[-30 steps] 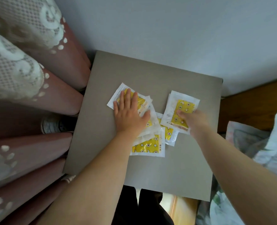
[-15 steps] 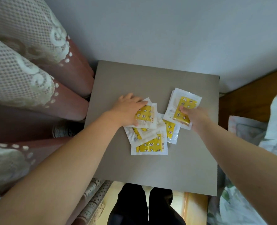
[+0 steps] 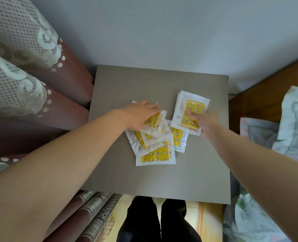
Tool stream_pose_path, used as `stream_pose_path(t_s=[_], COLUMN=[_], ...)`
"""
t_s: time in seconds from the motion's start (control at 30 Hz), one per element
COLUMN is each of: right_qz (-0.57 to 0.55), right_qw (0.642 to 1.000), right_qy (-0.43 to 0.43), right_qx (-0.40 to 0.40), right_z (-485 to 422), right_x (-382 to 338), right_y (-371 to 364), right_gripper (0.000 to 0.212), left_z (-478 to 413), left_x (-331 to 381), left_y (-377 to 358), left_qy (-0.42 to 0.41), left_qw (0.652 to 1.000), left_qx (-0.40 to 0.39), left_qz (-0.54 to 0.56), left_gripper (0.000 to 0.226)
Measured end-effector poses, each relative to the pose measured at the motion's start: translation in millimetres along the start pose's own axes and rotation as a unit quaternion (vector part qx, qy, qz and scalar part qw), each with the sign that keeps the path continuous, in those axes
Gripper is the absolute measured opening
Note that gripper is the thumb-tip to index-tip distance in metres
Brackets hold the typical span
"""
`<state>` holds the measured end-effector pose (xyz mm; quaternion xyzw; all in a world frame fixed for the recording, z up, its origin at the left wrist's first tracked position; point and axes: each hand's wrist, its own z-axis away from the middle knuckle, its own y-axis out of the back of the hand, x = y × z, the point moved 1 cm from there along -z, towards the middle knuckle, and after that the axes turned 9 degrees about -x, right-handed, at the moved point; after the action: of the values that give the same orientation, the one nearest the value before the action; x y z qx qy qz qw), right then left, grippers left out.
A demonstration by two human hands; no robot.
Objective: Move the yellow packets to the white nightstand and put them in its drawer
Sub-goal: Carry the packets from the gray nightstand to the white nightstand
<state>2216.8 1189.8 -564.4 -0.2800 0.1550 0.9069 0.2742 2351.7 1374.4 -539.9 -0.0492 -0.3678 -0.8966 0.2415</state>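
Several yellow packets in clear white-edged wrappers lie in an overlapping pile (image 3: 157, 154) in the middle of a small stand's grey top (image 3: 144, 84). My left hand (image 3: 139, 116) lies over the upper left of the pile, its fingers curled round the topmost packets (image 3: 153, 122). To the right, my right hand (image 3: 205, 121) pinches a separate yellow packet (image 3: 193, 105), thumb on its face and fingers hidden beneath. That packet overlaps the pile's right edge. No drawer is in view.
Maroon curtains with white lace (image 3: 22, 67) hang close along the stand's left side. A pale wall (image 3: 162, 32) runs behind it. Wood (image 3: 267, 88) and patterned bedding (image 3: 293, 128) lie to the right. My dark-trousered legs (image 3: 155, 220) stand at the front edge.
My left hand went from lying flat on the left packets to curling over them and drawing them right onto the pile. My right hand kept its pinch on the right packet.
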Motion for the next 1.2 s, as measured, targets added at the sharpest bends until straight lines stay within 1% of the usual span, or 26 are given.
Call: stream_pose_path(t_s=[0.13,0.2,0.23,0.33,0.37,0.43,0.5,0.63,0.67,0.7,0.8,0.97,1.0,1.07,1.13,1.2], right_qz=[0.006,0.014,0.017,0.024,0.025,0.023,0.021,0.010,0.012,0.013,0.019,0.019,0.017,0.013,0.004,-0.032], right_qw=[1.000,1.000,1.000,1.000,1.000,1.000,1.000,1.000,1.000,1.000,0.999,0.999,0.999,0.999,1.000,0.999], right_qy=[0.009,0.012,0.013,0.012,0.011,0.015,0.018,0.020,0.021,0.022,0.029,0.039,0.039,0.032,0.023,0.009], right_qx=[-0.003,0.000,0.001,0.004,0.004,0.004,0.003,0.002,0.001,0.001,0.004,-0.001,-0.001,-0.006,-0.019,-0.037], right_z=[0,-1,0,0,1,1,1,1,1,1,2,2,2,-1,-3,-4], right_x=[1,1,0,0,0,0,1,2,2,2,1,3,4,6,6,4], right_y=[1,1,1,1,1,0,0,0,0,0,0,0,0,2,5,11], right_gripper=[0.022,0.023,0.022,0.016,0.016,0.016,0.016,0.018,0.019,0.018,0.017,0.016,0.015,0.016,0.019,0.029], left_z=[-6,-9,-9,-6,-4,-3,-5,-12,-12,-12,-10,-8,-7,-7,-7,-6], left_x=[8,11,14,21,22,21,21,27,28,30,34,37,36,36,35,36], left_y=[3,8,11,11,9,3,-1,-6,-6,-6,-3,-1,1,4,8,8], left_qy=[-0.007,0.000,-0.003,-0.022,-0.023,-0.020,-0.027,-0.048,-0.048,-0.050,-0.058,-0.038,-0.025,0.026,0.091,0.132], left_qw=[0.990,0.980,0.974,0.952,0.949,0.952,0.954,0.966,0.964,0.960,0.941,0.927,0.929,0.947,0.972,0.981], left_qx=[0.021,0.030,0.039,0.077,0.086,0.097,0.100,0.063,0.061,0.064,0.079,0.076,0.075,0.070,0.078,0.096], left_qz=[-0.137,-0.196,-0.222,-0.294,-0.302,-0.290,-0.281,-0.247,-0.254,-0.266,-0.324,-0.365,-0.363,-0.311,-0.204,-0.101], left_gripper=[0.095,0.095,0.088,0.049,0.041,0.038,0.045,0.068,0.070,0.068,0.047,0.026,0.023,0.019,0.016,0.024])
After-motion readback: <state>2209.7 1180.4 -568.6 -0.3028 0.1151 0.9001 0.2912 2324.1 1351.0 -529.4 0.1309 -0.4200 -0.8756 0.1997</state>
